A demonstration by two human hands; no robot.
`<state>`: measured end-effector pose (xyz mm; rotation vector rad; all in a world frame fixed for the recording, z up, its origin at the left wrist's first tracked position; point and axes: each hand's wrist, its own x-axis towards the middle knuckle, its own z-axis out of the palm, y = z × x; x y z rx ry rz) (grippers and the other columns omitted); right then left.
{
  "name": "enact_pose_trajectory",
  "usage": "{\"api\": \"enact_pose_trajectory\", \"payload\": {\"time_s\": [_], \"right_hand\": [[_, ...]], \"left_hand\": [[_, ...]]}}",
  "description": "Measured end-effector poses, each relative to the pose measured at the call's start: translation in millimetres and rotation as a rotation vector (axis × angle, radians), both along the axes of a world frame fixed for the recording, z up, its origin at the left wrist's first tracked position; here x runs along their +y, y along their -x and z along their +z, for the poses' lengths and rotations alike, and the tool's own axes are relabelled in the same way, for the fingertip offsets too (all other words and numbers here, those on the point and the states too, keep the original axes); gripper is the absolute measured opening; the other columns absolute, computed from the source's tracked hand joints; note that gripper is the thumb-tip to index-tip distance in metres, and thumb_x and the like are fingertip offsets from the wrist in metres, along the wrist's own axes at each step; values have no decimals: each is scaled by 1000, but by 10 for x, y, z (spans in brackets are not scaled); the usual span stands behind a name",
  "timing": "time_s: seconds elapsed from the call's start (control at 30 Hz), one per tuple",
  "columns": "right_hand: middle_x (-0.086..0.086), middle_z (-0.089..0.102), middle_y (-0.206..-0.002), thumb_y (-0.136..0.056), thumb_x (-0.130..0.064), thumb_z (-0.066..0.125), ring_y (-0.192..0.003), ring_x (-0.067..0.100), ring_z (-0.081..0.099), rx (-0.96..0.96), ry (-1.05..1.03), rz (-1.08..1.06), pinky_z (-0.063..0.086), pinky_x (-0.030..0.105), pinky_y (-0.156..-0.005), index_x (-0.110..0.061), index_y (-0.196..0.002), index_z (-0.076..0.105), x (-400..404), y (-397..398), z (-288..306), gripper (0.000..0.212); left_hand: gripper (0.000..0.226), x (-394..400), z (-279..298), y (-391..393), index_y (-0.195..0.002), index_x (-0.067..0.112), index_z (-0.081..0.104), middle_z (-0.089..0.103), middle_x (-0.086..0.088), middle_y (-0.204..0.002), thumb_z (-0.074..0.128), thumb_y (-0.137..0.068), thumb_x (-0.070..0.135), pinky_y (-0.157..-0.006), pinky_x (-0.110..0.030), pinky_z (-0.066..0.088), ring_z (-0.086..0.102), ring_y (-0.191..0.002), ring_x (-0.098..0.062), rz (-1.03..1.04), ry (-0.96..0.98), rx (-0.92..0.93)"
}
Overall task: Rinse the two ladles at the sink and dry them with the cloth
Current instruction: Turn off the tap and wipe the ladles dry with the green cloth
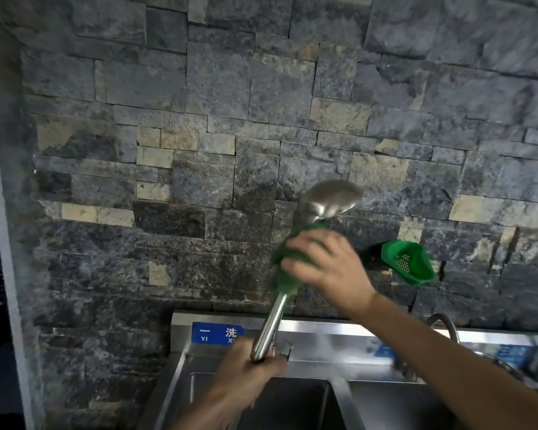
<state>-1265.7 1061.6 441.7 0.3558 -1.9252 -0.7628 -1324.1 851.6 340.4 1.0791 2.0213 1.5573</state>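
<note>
At centre frame, above the sink (308,328), the left hand (246,372) grips the ladle (328,200) by its handle end, bowl upward (steadying it), while the right hand (326,268) clasps the green cloth (281,279) around the shaft, apparently drying it.

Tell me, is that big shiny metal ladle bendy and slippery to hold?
Probably stiff: the long shiny metal ladle stays straight though the left hand holds only its handle end. Its smooth steel could be slippery if wet, so the green cloth under the right hand likely helps. It looks rather top-heavy.
</note>
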Motion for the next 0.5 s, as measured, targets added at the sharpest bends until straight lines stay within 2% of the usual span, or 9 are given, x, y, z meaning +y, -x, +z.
{"api": "enact_pose_trajectory", "payload": {"time_s": [0.1,0.2,0.27,0.33,0.4,0.47,0.5], "right_hand": [[5,68,-128,-83,-17,82,-129,31,51,87,278,-23,49,48,-101,-24,-113,74,28,-2,-5,32],[2,54,-142,-88,-27,72,-144,28,36,-4,443,131,41,49,-115,-29,-124,64,-284,48,-473,37],[0,45,-149,-91,-29,73,-150,26,28,-123,428,220,35,47,-120,-32,-132,58,-421,2,-806,43],[0,42,-151,-97,-23,68,-148,27,32,-186,415,257,40,44,-117,-34,-136,56,-427,-106,-968,42],[-3,43,-152,-100,-21,64,-143,27,39,-193,327,212,47,42,-110,-39,-140,53,-359,-224,-964,45],[-7,44,-152,-104,-25,60,-138,26,45,-181,197,127,51,41,-102,-43,-143,49,-252,-315,-912,44],[-8,44,-151,-106,-26,57,-136,26,47,-185,164,87,51,40,-99,-44,-144,50,-190,-361,-907,43]], "left_hand": [[25,76,-3,-38,-78,12,53,42,3,-47,75,-85,23,-41,-25,32,39,-40,-15,-83,-20,-232],[22,177,73,-19,-75,13,50,35,2,-46,71,-74,20,-41,-26,23,29,-38,-15,-171,-121,-339],[15,179,159,53,-73,7,52,32,2,-45,65,-69,13,-40,-22,21,26,-38,-14,-243,-150,-378],[19,127,166,118,-82,2,55,33,2,-43,63,-65,9,-38,-19,23,27,-35,-11,-314,-138,-363],[12,82,122,119,-67,3,53,34,3,-39,64,-67,8,-37,-19,24,27,-31,-10,-365,-130,-363],[25,75,46,118,-50,17,52,34,5,-38,66,-70,10,-38,-23,22,27,-31,-9,-392,-128,-354],[28,92,-20,132,-49,20,51,33,5,-39,67,-71,13,-39,-24,21,26,-31,-10,-385,-116,-349]]}}
